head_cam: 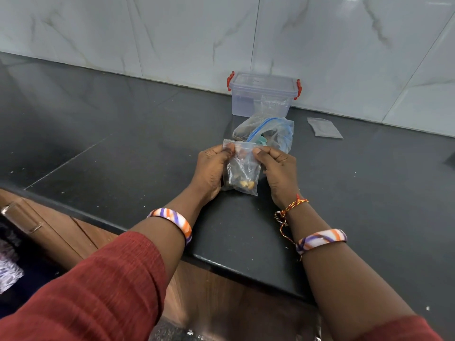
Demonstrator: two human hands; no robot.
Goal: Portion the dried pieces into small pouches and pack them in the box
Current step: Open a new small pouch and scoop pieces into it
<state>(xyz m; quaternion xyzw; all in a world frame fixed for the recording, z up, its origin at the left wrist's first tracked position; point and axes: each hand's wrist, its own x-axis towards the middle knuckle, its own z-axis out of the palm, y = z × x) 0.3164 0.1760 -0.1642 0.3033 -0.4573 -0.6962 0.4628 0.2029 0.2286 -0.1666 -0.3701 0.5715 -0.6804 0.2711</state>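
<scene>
Pouch top, seemingly pinched in both grips

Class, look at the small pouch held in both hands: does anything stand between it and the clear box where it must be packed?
Yes. The large zip bag lies on the counter between the small pouch and the clear box. The box's lid also sits on top, red clips at its ends.

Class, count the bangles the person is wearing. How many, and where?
2. One striped bangle is on the left forearm, the other striped bangle on the right forearm. Sleeves may hide more.
</scene>
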